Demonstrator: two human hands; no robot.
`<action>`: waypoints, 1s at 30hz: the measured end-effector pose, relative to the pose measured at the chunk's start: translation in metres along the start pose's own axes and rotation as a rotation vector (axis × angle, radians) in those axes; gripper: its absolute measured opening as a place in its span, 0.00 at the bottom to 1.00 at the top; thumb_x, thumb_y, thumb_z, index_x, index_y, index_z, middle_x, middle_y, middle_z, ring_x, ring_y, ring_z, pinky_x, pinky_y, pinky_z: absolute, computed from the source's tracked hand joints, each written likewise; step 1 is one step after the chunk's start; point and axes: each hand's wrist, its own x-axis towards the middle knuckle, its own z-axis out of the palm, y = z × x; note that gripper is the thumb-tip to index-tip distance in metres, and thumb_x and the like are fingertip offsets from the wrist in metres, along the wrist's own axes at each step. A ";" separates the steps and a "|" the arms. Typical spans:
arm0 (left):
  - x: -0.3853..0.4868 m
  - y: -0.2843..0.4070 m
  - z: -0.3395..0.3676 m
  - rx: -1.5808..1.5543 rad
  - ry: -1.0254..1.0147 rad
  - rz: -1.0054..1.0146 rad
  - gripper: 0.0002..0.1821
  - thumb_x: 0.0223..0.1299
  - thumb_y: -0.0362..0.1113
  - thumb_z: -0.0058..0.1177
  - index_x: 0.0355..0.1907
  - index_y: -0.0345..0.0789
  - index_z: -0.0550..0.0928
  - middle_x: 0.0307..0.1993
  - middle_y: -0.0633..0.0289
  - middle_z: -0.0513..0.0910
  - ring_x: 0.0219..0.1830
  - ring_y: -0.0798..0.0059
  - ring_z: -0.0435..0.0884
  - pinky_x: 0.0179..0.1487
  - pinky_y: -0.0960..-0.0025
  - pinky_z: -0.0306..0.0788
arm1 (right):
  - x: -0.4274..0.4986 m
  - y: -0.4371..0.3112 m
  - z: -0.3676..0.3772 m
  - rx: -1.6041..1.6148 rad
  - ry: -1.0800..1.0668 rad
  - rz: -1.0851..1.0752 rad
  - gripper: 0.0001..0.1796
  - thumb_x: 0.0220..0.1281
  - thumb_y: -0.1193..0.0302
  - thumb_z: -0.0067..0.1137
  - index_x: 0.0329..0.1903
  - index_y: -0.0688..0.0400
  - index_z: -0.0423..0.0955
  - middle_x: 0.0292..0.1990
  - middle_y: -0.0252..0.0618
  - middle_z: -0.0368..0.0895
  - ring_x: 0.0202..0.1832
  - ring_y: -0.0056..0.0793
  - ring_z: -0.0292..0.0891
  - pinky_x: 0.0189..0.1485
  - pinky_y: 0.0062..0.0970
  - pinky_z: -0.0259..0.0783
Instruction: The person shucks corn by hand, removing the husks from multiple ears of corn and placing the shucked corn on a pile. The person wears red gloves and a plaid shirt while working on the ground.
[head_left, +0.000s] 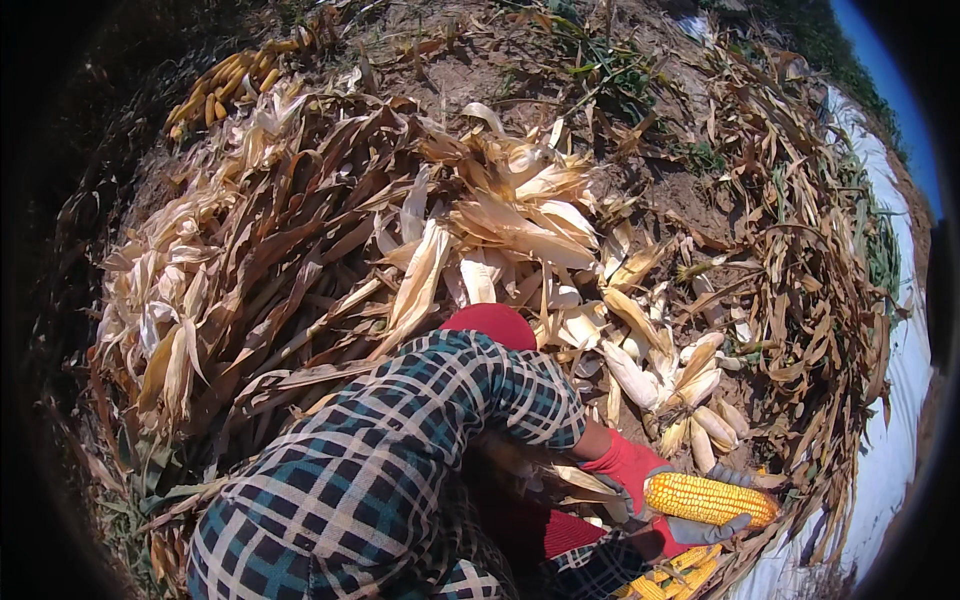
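Observation:
A bare yellow corn cob (709, 500) lies across both my hands at the lower right. My left hand (628, 466), in a red and grey work glove, holds its left end. My right hand (694, 529), gloved alike, cups it from below with grey fingers on both sides. Part of that hand is hidden by the cob. Several husked yellow ears (679, 571) show beneath my right wrist. Above my hands lie pale ears still in husk (712, 427). My plaid sleeve (337, 465) covers much of the lower view.
Loose husks (517, 217) and dry corn stalks (300, 247) are heaped ahead. More husked ears (229, 79) are piled at the far upper left. Dry stalks and leaves (802, 285) line the right, beside a white sheet (892, 405). Bare soil (480, 67) shows at the top.

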 end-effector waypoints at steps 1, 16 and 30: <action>0.001 0.001 0.001 0.005 -0.015 0.013 0.51 0.36 0.47 0.72 0.65 0.32 0.63 0.60 0.49 0.72 0.63 0.65 0.70 0.64 0.66 0.64 | 0.000 0.001 0.000 -0.023 -0.005 0.013 0.32 0.62 0.59 0.56 0.63 0.64 0.61 0.47 0.43 0.75 0.46 0.33 0.74 0.54 0.37 0.71; -0.005 -0.027 0.008 0.229 -0.022 0.065 0.38 0.48 0.46 0.59 0.64 0.36 0.67 0.60 0.51 0.72 0.61 0.61 0.72 0.63 0.61 0.67 | -0.024 0.013 0.018 -0.300 -0.485 0.163 0.36 0.54 0.71 0.63 0.64 0.64 0.58 0.46 0.45 0.75 0.47 0.34 0.74 0.55 0.38 0.71; -0.004 -0.143 0.039 1.056 0.025 0.454 0.27 0.59 0.45 0.47 0.62 0.41 0.70 0.61 0.53 0.71 0.60 0.57 0.73 0.61 0.56 0.69 | -0.037 -0.002 0.066 -0.896 -0.756 0.174 0.38 0.42 0.65 0.76 0.56 0.65 0.68 0.40 0.43 0.83 0.41 0.31 0.82 0.43 0.28 0.75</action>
